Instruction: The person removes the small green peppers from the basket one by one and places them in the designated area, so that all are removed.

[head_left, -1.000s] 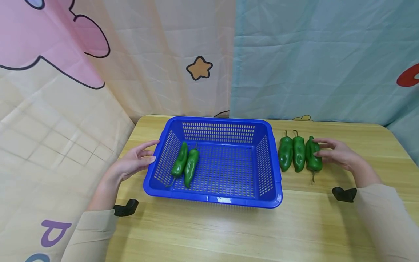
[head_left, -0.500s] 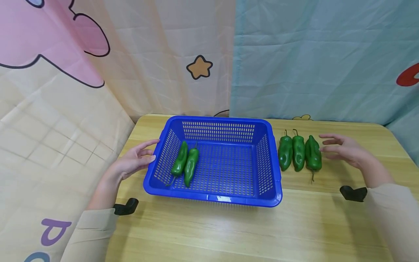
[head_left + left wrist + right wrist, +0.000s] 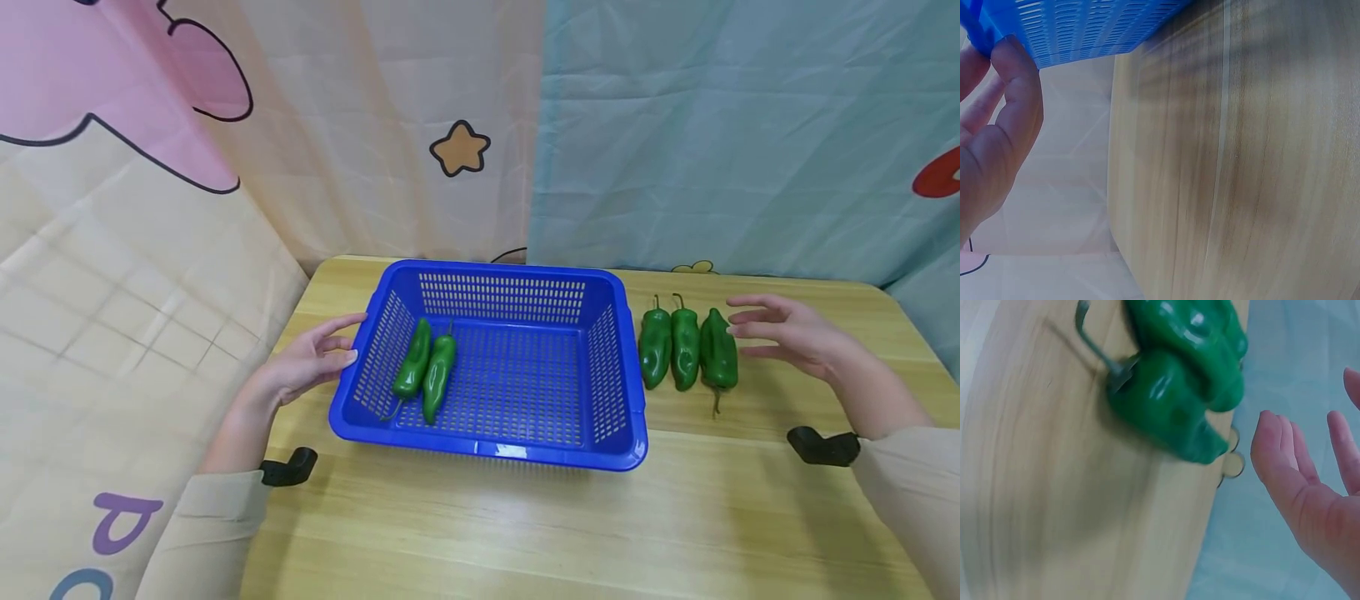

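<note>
In the head view, my left hand point(image 3: 311, 364) grips the left rim of a blue plastic basket point(image 3: 489, 454), its thumb and fingers at the edge. The left wrist view shows the thumb point(image 3: 1019, 81) against the basket rim. Two green peppers point(image 3: 438, 375) lie side by side on the left of the basket floor. My right hand point(image 3: 791, 337) holds nothing, its fingers spread just right of a third loose pepper point(image 3: 718, 354). The right wrist view shows it apart from the nearest pepper point(image 3: 1157, 403).
Two more green peppers point(image 3: 656, 350) lie between the basket and the nearest one, stems toward the back. All rest on a wooden table point(image 3: 480, 533). A printed curtain point(image 3: 712, 150) hangs behind the table's back edge.
My right hand has let go of the rightmost green pepper and drawn back to the right. That pepper stays on the table. The left hand keeps its place at the basket rim.
</note>
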{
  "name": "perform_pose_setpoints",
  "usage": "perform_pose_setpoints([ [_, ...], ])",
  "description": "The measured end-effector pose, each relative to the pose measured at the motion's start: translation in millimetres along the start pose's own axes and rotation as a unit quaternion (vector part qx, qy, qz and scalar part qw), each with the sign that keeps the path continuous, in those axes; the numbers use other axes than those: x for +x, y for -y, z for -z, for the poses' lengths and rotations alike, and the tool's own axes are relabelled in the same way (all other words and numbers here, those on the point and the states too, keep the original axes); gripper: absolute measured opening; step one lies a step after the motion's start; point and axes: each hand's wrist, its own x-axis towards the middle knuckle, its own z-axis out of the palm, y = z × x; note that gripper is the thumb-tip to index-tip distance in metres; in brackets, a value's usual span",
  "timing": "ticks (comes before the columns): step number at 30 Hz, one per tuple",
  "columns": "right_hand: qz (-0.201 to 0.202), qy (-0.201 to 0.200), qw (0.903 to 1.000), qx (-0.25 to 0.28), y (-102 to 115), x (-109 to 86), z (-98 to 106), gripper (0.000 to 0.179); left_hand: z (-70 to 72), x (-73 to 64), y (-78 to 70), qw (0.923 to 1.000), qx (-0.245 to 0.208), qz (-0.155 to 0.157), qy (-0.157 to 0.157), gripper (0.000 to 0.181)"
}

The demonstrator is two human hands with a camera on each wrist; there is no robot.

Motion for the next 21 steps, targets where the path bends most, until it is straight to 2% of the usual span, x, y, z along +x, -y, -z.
perform_pose_setpoints([
  [8, 0.010, 0.016, 0.9974, -0.070, 19, 1.1, -22, 0.041, 0.2, -0.1, -0.2, 1.0000, 0.002, 0.000, 0.001, 0.066],
  [21, 0.022, 0.043, 0.9936, -0.102, 45, 3.8, -55, 0.038, 0.5, 0.5, -0.1, 0.9999, 0.015, 0.002, -0.004, 0.066],
])
